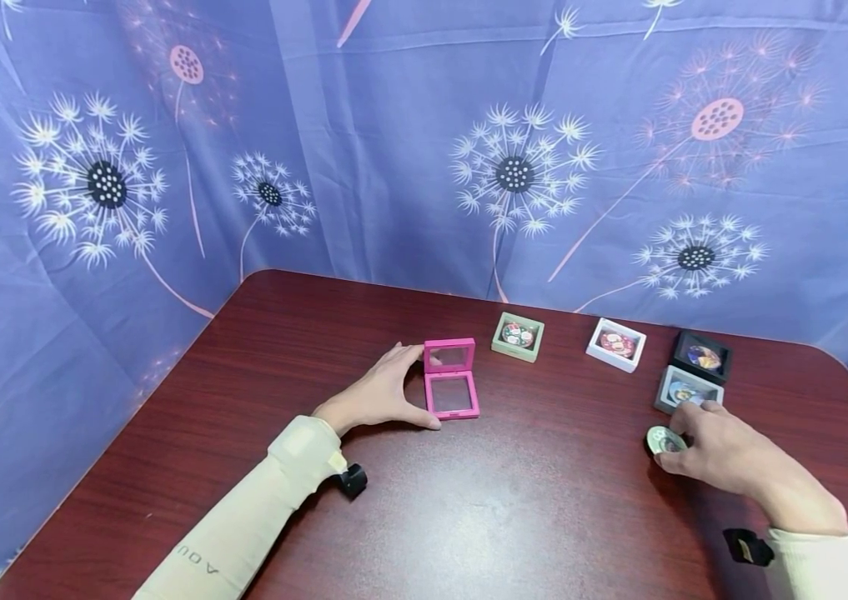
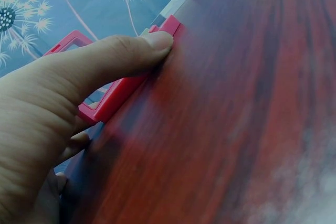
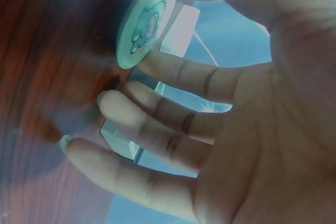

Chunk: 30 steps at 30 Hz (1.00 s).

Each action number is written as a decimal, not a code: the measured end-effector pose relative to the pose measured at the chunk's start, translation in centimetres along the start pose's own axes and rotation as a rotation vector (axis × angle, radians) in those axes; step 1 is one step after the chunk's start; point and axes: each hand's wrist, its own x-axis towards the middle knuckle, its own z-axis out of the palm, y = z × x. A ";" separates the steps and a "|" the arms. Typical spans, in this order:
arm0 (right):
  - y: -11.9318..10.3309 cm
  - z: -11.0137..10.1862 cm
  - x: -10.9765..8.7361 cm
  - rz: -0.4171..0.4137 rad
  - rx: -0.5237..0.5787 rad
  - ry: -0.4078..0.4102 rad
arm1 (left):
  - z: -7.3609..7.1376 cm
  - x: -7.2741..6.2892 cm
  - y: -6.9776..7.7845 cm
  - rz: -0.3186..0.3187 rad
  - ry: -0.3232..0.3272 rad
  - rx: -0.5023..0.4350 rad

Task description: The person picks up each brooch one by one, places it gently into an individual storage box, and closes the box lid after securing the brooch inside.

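A pink hinged display case point(image 1: 451, 396) with clear windows lies unfolded on the table, its lid tilted up at the back. My left hand point(image 1: 381, 390) spans its left side, thumb along the front edge and fingers by the lid. In the left wrist view the thumb rests on the case's pink frame point(image 2: 123, 95), and fingertips show behind it. Between thumb and index finger, my right hand point(image 1: 727, 450) pinches a round pale-green badge point(image 3: 147, 27) with a cartoon picture. The badge is tilted, just above or at the table; contact cannot be told.
Along the back stand a green case point(image 1: 518, 337) and a white case point(image 1: 616, 344), each holding a round badge. Farther right, a black case point(image 1: 701, 357) touches a grey case point(image 1: 689, 390) near my right fingers. A patterned cloth point(image 1: 393, 150) hangs behind the dark red table point(image 1: 544, 500).
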 end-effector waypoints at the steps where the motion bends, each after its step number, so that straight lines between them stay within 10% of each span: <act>1: -0.1 0.0 0.1 0.002 0.001 -0.004 | 0.0 0.0 0.0 0.001 0.001 0.001; 30: -4.0 1.0 1.8 -0.042 -0.026 0.067 | -0.1 -0.2 0.3 -0.026 -0.009 -0.013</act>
